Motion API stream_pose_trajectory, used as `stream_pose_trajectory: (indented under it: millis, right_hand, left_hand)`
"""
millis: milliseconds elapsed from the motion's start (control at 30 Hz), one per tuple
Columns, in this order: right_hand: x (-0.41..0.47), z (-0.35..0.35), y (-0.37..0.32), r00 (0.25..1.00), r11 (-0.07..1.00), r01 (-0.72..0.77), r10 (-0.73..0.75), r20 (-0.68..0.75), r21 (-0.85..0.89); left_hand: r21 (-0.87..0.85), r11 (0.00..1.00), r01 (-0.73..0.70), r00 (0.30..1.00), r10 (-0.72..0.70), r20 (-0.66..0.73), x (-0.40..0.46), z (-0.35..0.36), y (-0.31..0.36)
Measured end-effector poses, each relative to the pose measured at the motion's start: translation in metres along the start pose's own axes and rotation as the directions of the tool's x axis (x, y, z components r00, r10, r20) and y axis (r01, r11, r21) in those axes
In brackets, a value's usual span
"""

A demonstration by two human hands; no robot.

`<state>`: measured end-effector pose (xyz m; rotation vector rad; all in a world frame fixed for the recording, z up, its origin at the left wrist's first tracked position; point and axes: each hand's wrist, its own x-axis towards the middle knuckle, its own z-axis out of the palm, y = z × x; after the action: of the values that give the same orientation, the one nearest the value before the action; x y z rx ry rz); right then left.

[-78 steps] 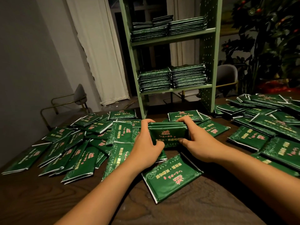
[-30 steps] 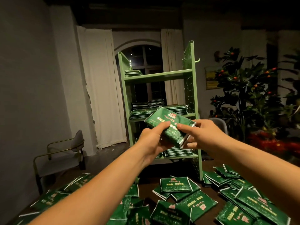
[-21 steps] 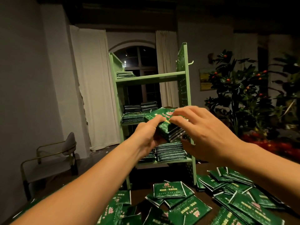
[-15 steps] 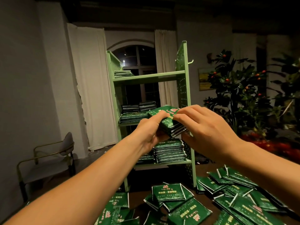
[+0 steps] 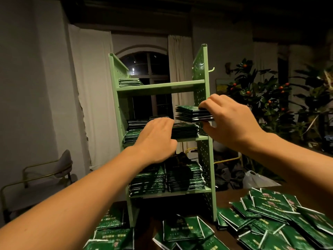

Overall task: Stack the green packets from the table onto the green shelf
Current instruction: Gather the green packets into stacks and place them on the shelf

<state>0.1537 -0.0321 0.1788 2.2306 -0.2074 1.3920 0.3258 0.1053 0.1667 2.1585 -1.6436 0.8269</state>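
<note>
My right hand (image 5: 228,120) grips a small stack of green packets (image 5: 189,114) by its right end and holds it level just above the right pile on the green shelf's (image 5: 203,156) middle board. My left hand (image 5: 156,138) hovers palm down in front of that middle board with loosely bent fingers, holding nothing, its fingertips near the piled packets (image 5: 185,130). More packet stacks fill the bottom board (image 5: 167,177), and a thin stack (image 5: 128,82) lies on the top board at the left. Loose green packets (image 5: 270,222) cover the table below.
The dark wooden table (image 5: 227,197) carries the shelf and scattered packets on both sides. A chair with a brass frame (image 5: 45,170) stands at the left. A leafy plant with red fruit (image 5: 261,98) and a white bag (image 5: 255,179) are at the right behind the table.
Both hands lifted the gathered stack from the table up to the shelf. My left hand has let go, and my right hand alone has carried the stack to the right, above the middle board's pile.
</note>
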Motion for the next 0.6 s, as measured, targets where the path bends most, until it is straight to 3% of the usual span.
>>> stream_pose_trajectory:
  millis: [233, 600]
  right_hand:
    - [0.024, 0.039, 0.003, 0.995, 0.998, -0.013, 0.019, 0.094, -0.057]
    - [0.064, 0.09, 0.004, 0.954, 0.995, 0.034, -0.005, 0.3, -0.093]
  left_hand:
    - [0.001, 1.0, -0.027, 0.985, 0.026, 0.168, 0.013, 0.018, -0.011]
    - [-0.102, 0.994, -0.039, 0.996, 0.047, 0.082, 0.02, 0.032, -0.031]
